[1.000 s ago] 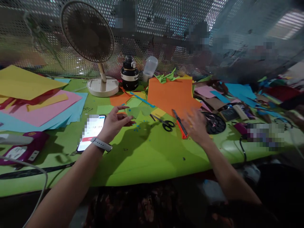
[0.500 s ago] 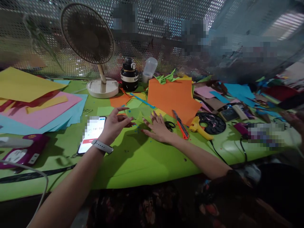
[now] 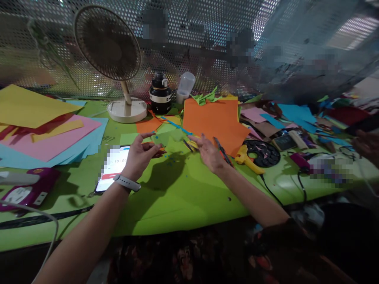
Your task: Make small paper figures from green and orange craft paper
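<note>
- Left hand [image 3: 138, 156]: fingers bent, thumb near fingertips; could not tell whether anything was pinched. Phone [image 3: 114, 163] partly behind wrist.
- Right hand [image 3: 212, 154]: loosely opened, nothing visibly gripped.
- Scissors [image 3: 188, 145] lay largely hidden behind it.
- Utility knife [image 3: 221, 150] lay just beside it, partly over orange sheet [image 3: 211, 118].

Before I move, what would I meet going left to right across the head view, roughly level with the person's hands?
Purple device, phone, left hand, right hand, yellow glue gun, magenta object, another person's hand at the right edge.
</note>
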Available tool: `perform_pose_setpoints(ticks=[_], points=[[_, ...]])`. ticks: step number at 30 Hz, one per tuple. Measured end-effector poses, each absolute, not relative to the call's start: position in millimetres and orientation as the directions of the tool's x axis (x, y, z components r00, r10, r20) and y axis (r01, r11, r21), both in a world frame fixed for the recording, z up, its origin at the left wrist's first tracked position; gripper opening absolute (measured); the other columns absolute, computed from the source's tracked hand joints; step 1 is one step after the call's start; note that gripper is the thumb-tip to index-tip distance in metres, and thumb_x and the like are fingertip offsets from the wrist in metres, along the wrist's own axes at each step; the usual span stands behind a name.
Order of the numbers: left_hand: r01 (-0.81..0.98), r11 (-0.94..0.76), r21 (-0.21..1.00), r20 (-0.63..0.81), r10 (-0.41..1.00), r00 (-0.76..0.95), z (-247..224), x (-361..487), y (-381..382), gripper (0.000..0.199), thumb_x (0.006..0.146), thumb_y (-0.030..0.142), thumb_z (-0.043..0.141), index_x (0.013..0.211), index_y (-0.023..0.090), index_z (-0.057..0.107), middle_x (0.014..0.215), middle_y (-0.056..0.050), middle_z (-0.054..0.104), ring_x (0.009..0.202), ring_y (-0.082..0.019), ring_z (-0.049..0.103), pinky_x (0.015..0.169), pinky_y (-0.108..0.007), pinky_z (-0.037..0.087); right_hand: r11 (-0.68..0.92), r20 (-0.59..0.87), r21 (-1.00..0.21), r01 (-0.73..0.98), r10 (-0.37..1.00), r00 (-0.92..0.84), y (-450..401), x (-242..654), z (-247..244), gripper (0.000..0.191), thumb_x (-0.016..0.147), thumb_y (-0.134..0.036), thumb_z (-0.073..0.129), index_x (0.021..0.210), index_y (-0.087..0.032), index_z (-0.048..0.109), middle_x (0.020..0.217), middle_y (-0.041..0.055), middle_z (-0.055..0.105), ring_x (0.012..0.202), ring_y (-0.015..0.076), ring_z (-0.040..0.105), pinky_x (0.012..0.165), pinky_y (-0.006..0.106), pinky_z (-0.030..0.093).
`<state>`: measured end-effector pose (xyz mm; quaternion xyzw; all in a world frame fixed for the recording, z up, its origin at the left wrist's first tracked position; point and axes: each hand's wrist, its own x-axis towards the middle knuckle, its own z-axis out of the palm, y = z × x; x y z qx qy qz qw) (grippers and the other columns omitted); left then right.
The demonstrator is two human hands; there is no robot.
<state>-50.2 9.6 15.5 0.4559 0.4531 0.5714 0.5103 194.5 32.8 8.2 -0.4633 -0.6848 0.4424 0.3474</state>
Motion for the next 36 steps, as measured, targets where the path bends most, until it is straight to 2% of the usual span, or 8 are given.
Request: perform_pose_setpoints(ticks=[4, 6, 11, 16, 21, 27, 33, 36], points=[[-0.164, -0.085, 0.983, 0.062, 0.988, -0.142, 16, -47, 8, 0.054, 0.068, 0.025, 0.079, 0.112, 0.018, 0.049, 0.069, 0.000, 0.071, 0.067, -0.018, 0.073, 0.065, -0.028, 0.058, 0.137, 0.149, -0.989, -0.058, 0.939, -0.309, 34, 190, 11, 0.078, 0.089, -0.073, 0.010, 0.138, -0.029, 0.052, 0.149, -0.0011, 0.044, 0.144, 0.0231, 0.029, 0.119, 0.052, 0.018], [-0.173, -0.040, 0.984, 0.024, 0.995, -0.093, 17, -44, 6, 0.053, 0.068, 0.025, 0.079, 0.111, 0.018, 0.050, 0.069, 0.000, 0.071, 0.064, -0.018, 0.072, 0.064, -0.029, 0.058, 0.165, 0.195, -0.980, -0.115, 0.920, -0.341, 30, 185, 17, 0.076, 0.090, -0.072, 0.010, 0.134, -0.030, 0.056, 0.148, -0.0026, 0.046, 0.144, 0.0221, 0.030, 0.120, 0.051, 0.017], [-0.177, -0.008, 0.984, 0.000, 0.999, -0.041, 20, -43, 3, 0.052, 0.067, 0.024, 0.079, 0.111, 0.018, 0.051, 0.071, 0.000, 0.072, 0.066, -0.019, 0.073, 0.063, -0.028, 0.058, 0.388, 0.303, -0.874, 0.293, 0.906, -0.294, 13, 185, 29, 0.061, 0.096, -0.063, 0.017, 0.133, -0.035, 0.056, 0.153, -0.0059, 0.038, 0.148, 0.0207, 0.018, 0.120, 0.053, 0.012], [-0.161, -0.051, 0.986, 0.037, 0.995, -0.088, 24, -48, 3, 0.052, 0.069, 0.024, 0.079, 0.112, 0.017, 0.051, 0.071, -0.001, 0.072, 0.068, -0.019, 0.073, 0.063, -0.026, 0.058, 0.521, 0.367, -0.354, 0.777, 0.841, -0.396, -4, 219, 13, 0.053, 0.096, -0.057, 0.033, 0.138, -0.030, 0.053, 0.159, -0.0004, 0.024, 0.149, 0.0263, 0.010, 0.119, 0.053, 0.010], [-0.157, -0.063, 0.986, 0.053, 0.996, -0.068, 21, -46, 4, 0.052, 0.070, 0.024, 0.079, 0.114, 0.018, 0.051, 0.070, 0.000, 0.071, 0.066, -0.018, 0.073, 0.064, -0.026, 0.058, 0.217, 0.489, -0.030, 0.976, 0.855, -0.175, -18, 281, -8, 0.052, 0.097, -0.051, 0.036, 0.136, -0.022, 0.055, 0.159, 0.0087, 0.024, 0.148, 0.0315, 0.011, 0.115, 0.058, 0.012], [-0.162, -0.048, 0.986, 0.040, 0.998, -0.051, 18, -45, 6, 0.053, 0.069, 0.024, 0.079, 0.114, 0.018, 0.051, 0.070, 0.000, 0.071, 0.066, -0.018, 0.073, 0.065, -0.027, 0.059, -0.156, 0.486, 0.100, 0.983, 0.869, 0.089, -13, 344, -17, 0.061, 0.096, -0.054, 0.034, 0.130, -0.011, 0.059, 0.154, 0.0211, 0.030, 0.145, 0.0381, 0.016, 0.111, 0.062, 0.015], [-0.144, -0.030, 0.989, 0.022, 0.998, -0.055, 13, -46, 7, 0.052, 0.069, 0.024, 0.079, 0.113, 0.018, 0.052, 0.072, 0.000, 0.071, 0.065, -0.018, 0.073, 0.063, -0.026, 0.058, -0.137, 0.382, 0.145, 0.980, 0.921, 0.072, -2, 348, -24, 0.065, 0.093, -0.059, 0.033, 0.129, -0.011, 0.059, 0.147, 0.0221, 0.041, 0.142, 0.0388, 0.021, 0.109, 0.063, 0.015], [-0.158, -0.033, 0.987, 0.026, 0.999, -0.048, 11, -47, 8, 0.052, 0.069, 0.025, 0.079, 0.113, 0.018, 0.052, 0.073, -0.001, 0.072, 0.066, -0.018, 0.073, 0.064, -0.028, 0.059, -0.126, 0.480, 0.097, 0.987, 0.875, 0.065, 1, 348, -27, 0.063, 0.094, -0.056, 0.034, 0.121, -0.008, 0.065, 0.140, 0.0233, 0.049, 0.139, 0.0365, 0.028, 0.111, 0.061, 0.016]])
